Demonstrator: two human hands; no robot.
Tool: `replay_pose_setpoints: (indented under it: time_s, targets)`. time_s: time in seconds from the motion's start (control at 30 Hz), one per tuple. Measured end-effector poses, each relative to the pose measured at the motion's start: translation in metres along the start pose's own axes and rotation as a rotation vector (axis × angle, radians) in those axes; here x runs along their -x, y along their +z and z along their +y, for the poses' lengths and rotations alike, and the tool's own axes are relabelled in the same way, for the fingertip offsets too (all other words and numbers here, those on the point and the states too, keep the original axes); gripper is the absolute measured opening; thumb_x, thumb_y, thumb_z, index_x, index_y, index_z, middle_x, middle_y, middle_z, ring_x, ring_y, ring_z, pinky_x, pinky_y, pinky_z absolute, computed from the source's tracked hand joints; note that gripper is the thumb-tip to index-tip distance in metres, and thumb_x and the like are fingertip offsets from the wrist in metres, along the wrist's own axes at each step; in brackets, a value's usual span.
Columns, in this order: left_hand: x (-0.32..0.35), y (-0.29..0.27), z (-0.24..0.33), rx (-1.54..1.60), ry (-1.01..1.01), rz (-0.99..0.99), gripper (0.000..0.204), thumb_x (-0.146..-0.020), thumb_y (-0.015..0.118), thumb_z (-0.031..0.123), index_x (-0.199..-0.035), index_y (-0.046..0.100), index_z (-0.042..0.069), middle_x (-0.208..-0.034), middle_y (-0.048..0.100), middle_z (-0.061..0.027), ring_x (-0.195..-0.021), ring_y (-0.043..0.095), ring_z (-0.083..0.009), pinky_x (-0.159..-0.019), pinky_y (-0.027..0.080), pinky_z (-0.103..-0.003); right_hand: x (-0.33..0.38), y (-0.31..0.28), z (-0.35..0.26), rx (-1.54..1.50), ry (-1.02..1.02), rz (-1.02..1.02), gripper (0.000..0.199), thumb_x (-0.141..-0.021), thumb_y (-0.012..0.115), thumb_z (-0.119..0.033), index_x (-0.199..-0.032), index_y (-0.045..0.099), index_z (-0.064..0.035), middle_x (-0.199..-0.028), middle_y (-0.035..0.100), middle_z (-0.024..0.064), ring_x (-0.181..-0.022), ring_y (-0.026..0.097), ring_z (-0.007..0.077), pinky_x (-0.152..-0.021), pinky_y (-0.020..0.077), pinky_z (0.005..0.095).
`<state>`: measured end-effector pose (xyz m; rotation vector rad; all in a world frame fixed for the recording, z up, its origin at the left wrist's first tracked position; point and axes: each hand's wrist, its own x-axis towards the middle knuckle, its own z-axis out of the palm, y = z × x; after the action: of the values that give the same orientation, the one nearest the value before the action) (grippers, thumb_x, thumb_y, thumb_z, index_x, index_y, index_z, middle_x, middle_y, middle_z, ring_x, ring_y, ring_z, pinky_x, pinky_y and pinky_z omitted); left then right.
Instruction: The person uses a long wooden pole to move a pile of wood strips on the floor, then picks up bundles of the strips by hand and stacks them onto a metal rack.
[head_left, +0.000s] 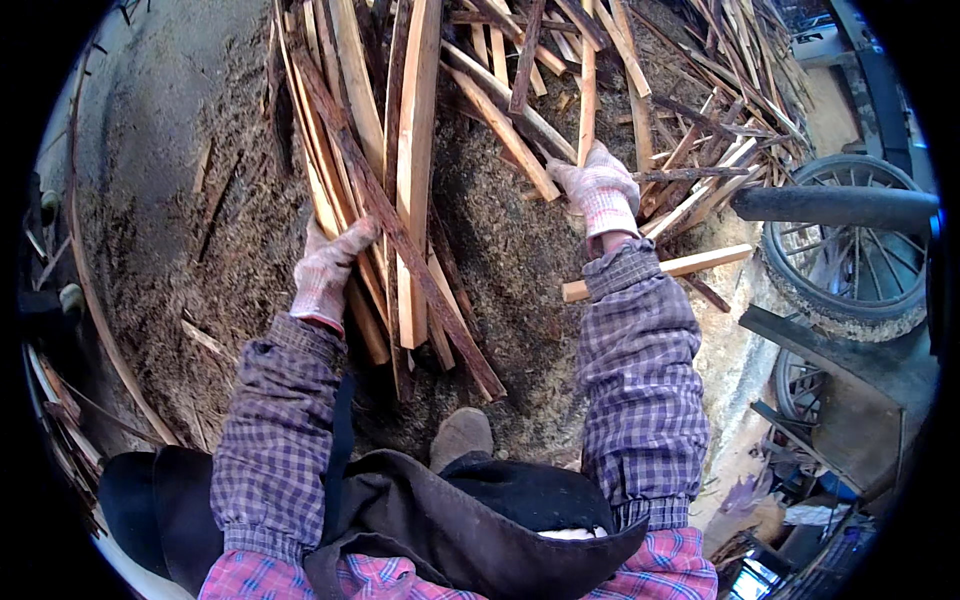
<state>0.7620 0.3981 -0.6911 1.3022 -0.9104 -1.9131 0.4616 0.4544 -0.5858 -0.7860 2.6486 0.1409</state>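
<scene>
My gloved left hand (335,265) is closed around the left edge of a bundle of long wooden strips (413,180), thumb on top. A dark bark-edged strip (425,255) lies slantwise across that bundle. To the right, my gloved right hand (603,192) grips the near end of a pale narrow wooden strip (588,90). Its fingertips are partly hidden, so I cannot tell whether a second strip beside it is held too. Both gloves are whitish and soiled, below checked sleeve covers.
Loose strips (700,180) are heaped at the far right. A short pale strip (690,266) lies by my right wrist. A spoked wheel (850,245) with a metal frame stands at the right. Wood debris covers the ground (200,270); my shoe (462,437) is near the bundle.
</scene>
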Motion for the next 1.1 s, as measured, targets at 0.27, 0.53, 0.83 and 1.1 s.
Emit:
replay_pose_setpoints:
  time_s: [0.27, 0.53, 0.83, 1.1]
  targets:
    - [-0.009, -0.007, -0.011, 0.043, -0.100, 0.093, 0.071, -0.070, 0.076, 0.022, -0.126, 0.036, 0.004, -0.105, 0.058, -0.0100, -0.086, 0.060, -0.0206, -0.074, 0.052, -0.034, 0.065, -0.030, 0.005, -0.035, -0.217, 0.002, 0.061, -0.072, 0.063, -0.047, -0.117, 0.050, -0.0070, -0.102, 0.062, 0.0171, -0.099, 0.058, 0.0336, -0.085, 0.0448, 0.0394]
    - [-0.001, -0.003, -0.008, 0.035, -0.029, 0.061, 0.058, -0.072, 0.075, 0.016, -0.120, 0.044, 0.003, -0.101, 0.059, -0.0081, -0.085, 0.059, -0.0183, -0.076, 0.049, -0.031, 0.218, -0.030, 0.145, -0.120, -0.024, 0.136, 0.048, -0.070, 0.073, -0.016, -0.114, 0.053, -0.0065, -0.083, 0.064, 0.0065, -0.079, 0.062, 0.0149, -0.072, 0.0520, 0.0267]
    - [0.001, 0.001, -0.002, -0.149, -0.039, 0.161, 0.059, -0.072, 0.074, 0.027, -0.119, 0.047, 0.002, -0.103, 0.059, -0.0090, -0.085, 0.059, -0.0199, -0.076, 0.048, -0.032, 0.155, 0.131, 0.118, -0.187, 0.282, -0.161, 0.061, -0.067, 0.071, -0.036, -0.119, 0.049, -0.0121, -0.101, 0.063, 0.0144, -0.098, 0.059, 0.0317, -0.083, 0.0482, 0.0369]
    - [-0.003, -0.010, -0.003, 0.013, -0.070, -0.003, 0.066, -0.071, 0.075, 0.021, -0.124, 0.041, 0.002, -0.106, 0.057, -0.0099, -0.089, 0.059, -0.0225, -0.078, 0.049, -0.034, 0.218, 0.116, 0.133, -0.936, 0.016, -0.022, 0.045, -0.077, 0.064, -0.019, -0.117, 0.051, -0.0039, -0.103, 0.064, 0.0111, -0.093, 0.062, 0.0202, -0.082, 0.0493, 0.0311]
